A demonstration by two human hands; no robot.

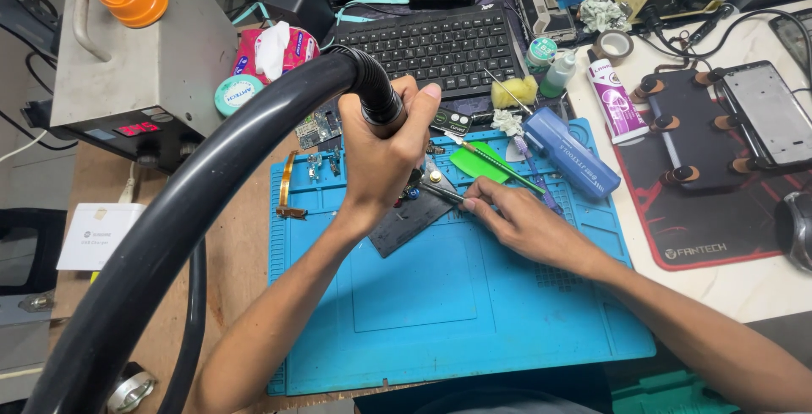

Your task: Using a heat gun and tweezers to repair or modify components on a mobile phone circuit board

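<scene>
On the blue mat, the left hand wraps the stiff hot-air wand, fingers closed around its grip, while the right hand pinches thin tweezers over a small, likely fragile board.

Two bare forearms entered from the bottom of the frame, one from the lower left and one from the lower right. Neither arm showed a sleeve, cuff, watch, bracelet or glove. The left hand, near the centre of the frame, wore no ring on the fingers that showed. The right hand, just right of centre, was likewise bare, its nails short and unpainted.
</scene>
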